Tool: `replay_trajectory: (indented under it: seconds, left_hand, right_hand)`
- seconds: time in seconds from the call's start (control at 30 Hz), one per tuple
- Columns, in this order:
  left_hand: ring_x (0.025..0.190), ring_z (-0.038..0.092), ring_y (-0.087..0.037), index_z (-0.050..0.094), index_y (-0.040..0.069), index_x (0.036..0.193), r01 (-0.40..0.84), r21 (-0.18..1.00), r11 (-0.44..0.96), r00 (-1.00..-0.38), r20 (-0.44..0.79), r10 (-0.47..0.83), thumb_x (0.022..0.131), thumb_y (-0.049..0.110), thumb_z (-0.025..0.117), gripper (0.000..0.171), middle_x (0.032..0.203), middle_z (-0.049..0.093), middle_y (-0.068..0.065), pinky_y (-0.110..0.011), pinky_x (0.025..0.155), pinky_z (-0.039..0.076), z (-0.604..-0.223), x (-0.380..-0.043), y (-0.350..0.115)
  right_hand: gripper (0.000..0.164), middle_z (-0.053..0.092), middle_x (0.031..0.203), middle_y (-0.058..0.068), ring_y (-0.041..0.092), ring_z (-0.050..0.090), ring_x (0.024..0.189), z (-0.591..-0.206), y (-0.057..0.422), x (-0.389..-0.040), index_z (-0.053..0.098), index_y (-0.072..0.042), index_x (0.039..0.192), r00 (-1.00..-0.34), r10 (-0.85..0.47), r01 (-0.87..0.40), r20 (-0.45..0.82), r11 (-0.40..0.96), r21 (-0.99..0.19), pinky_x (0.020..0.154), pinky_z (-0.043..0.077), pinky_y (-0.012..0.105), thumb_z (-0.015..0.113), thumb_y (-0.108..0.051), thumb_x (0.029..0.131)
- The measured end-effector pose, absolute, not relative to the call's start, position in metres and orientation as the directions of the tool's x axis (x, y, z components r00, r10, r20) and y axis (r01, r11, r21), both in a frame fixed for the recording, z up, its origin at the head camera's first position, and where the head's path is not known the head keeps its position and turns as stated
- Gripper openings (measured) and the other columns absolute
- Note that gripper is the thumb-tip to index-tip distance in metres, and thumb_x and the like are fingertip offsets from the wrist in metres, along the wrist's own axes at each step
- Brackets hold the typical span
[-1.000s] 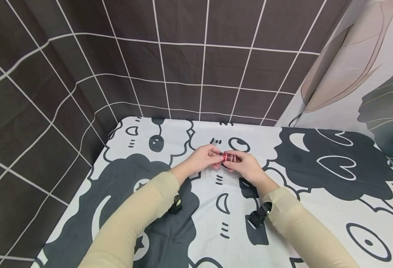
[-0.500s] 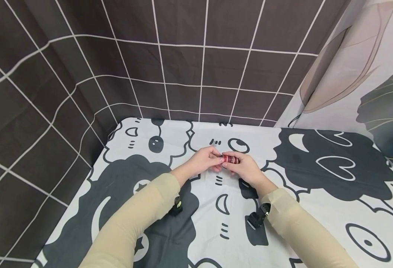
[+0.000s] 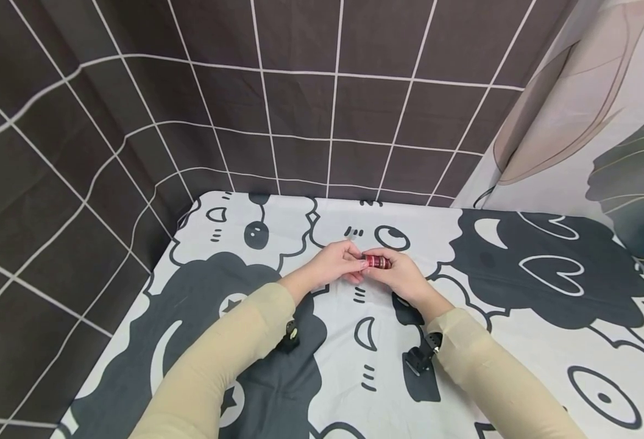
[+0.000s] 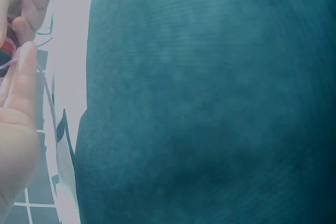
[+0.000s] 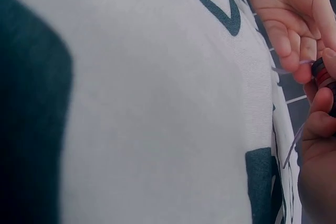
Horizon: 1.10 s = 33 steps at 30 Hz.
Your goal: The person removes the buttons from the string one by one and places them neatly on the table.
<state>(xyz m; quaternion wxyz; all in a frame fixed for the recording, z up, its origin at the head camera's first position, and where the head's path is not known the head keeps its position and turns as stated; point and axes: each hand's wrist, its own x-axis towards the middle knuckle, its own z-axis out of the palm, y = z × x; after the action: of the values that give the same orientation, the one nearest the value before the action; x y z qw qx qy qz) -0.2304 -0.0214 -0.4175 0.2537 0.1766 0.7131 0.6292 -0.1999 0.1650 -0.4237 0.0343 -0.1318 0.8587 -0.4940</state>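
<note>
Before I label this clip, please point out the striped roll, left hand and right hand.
Striped roll [image 3: 378,262]: head view, middle of its banded side.
Left hand [image 3: 331,261]: head view, back of the hand.
Right hand [image 3: 403,273]: head view, back of the hand.

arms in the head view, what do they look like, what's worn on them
Both arms wear long, plain beige sleeves, the left sleeve and right sleeve ending near the wrists. The left hand and right hand wear no gloves. A small black device sits at each wrist: the left device shows a yellowish spot; the right device looks blocky.
</note>
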Motion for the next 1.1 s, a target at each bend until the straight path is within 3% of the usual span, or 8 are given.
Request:
replay_trajectory:
  seconds: [0.2,0.6,1.1]
  left_hand:
    - [0.071,0.066,-0.02,0.049,-0.005,0.106,-0.054,0.987,0.154,-0.807,-0.134,0.575,0.091,0.007,0.06,0.021,0.087,0.066,-0.016,-0.033,0.068,0.055,-0.417,-0.231,-0.022]
    - [0.072,0.065,-0.024,0.053,0.0,0.103,0.024,0.975,0.219,-0.819,-0.107,0.564,0.085,0.006,0.066,0.023,0.083,0.063,-0.01,-0.031,0.066,0.053,-0.412,-0.23,-0.027]
    - [0.069,0.062,-0.02,0.052,0.001,0.103,0.068,0.961,0.27,-0.814,-0.103,0.571,0.085,0.008,0.067,0.024,0.083,0.062,-0.009,-0.029,0.064,0.051,-0.414,-0.232,-0.035]
  right_hand:
    - [0.038,0.065,0.105,0.01,0.019,0.056,0.087,-0.421,0.165,-0.199,0.063,-0.007,0.115,-0.959,-0.269,-0.21,0.089,0.459,-0.863,0.072,0.047,0.024,0.074,-0.021,0.081]
    - [0.036,0.066,0.101,0.009,0.019,0.055,0.082,-0.418,0.165,-0.197,0.064,-0.008,0.113,-0.965,-0.248,-0.198,0.079,0.505,-0.84,0.068,0.046,0.026,0.073,-0.021,0.081]
    - [0.038,0.066,0.098,0.009,0.021,0.055,0.082,-0.417,0.169,-0.195,0.064,-0.009,0.113,-0.972,-0.225,-0.173,0.059,0.531,-0.83,0.07,0.045,0.03,0.073,-0.025,0.081]
